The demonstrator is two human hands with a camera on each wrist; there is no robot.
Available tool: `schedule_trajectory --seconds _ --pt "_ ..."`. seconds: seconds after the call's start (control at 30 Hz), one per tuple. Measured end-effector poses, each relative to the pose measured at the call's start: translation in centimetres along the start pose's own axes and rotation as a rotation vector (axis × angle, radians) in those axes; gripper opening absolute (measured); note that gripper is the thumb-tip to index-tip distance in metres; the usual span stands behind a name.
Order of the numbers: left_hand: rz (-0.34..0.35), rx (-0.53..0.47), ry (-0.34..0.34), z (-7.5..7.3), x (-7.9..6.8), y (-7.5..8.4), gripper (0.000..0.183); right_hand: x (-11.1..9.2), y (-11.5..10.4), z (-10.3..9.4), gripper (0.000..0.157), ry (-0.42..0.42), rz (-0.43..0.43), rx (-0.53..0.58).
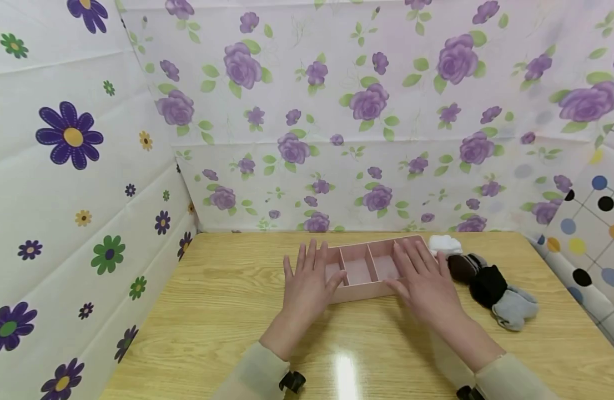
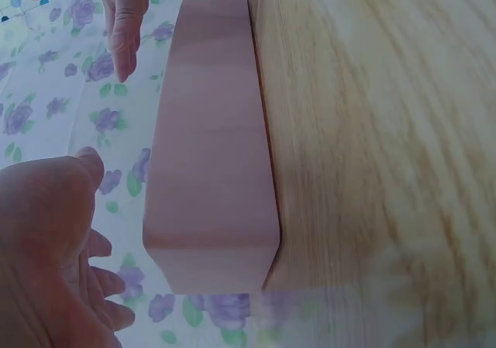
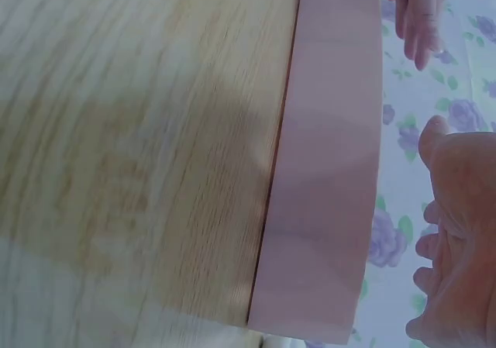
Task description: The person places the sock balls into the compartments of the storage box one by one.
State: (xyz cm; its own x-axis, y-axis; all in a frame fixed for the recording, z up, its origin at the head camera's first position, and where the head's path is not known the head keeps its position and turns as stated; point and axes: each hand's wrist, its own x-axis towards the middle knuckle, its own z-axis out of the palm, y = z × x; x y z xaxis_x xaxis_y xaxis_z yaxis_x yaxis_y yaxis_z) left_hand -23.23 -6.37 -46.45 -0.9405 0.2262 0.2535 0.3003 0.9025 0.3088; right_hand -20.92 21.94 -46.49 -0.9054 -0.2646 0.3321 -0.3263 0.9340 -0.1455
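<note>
A pink divided box sits on the wooden table, its compartments open at the top and bare where they show. Over its left end my left hand is spread palm down with straight fingers. My right hand is spread the same way over the right end, hiding part of that end. Both wrist views show the front wall of the box, with the hands above the level of its rim. Neither hand grips anything.
Right of the box lie several balled socks: a white one at the back, a brown one with stripes, a black one and a grey one. Flowered cloth hangs behind the table.
</note>
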Motion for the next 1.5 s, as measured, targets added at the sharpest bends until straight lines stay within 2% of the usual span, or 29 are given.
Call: schedule_trajectory --seconds 0.7,1.07,1.3,1.5 --pt "-0.006 0.004 -0.029 1.0 0.2 -0.2 0.088 0.2 2.3 0.4 0.083 -0.052 0.05 -0.007" --pt "-0.028 -0.017 -0.052 1.5 0.1 -0.1 0.091 0.0 3.1 1.1 0.084 -0.025 0.074 0.011" --pt "-0.044 -0.015 -0.062 1.9 -0.1 -0.1 0.096 -0.1 3.5 1.5 0.084 -0.078 0.076 0.014" --pt "-0.037 -0.015 -0.055 2.1 0.0 -0.1 0.098 -0.2 3.8 1.5 0.084 -0.084 0.085 0.022"
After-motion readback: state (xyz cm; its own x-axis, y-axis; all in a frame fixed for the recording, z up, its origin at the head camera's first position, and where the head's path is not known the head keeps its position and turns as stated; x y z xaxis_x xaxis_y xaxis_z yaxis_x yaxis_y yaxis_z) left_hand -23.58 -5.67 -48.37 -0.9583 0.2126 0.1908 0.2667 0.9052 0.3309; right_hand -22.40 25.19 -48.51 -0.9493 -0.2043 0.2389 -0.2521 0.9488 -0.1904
